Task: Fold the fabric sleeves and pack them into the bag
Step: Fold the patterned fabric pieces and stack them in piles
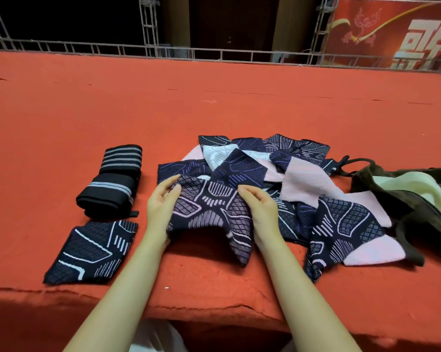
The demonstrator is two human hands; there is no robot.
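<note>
A patterned navy sleeve (211,209) hangs mid-frame between both hands: left hand (161,207) pinches its left edge, right hand (258,212) grips its right. Behind lies the sleeve pile (303,179); the dark bag (404,196) sits at right, a folded sleeve (91,251) lower left.

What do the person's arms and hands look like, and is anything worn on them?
Both forearms are bare up to the frame edge: no sleeves show. The left hand and right hand wear no gloves, and no rings, watch or bracelets are visible.
</note>
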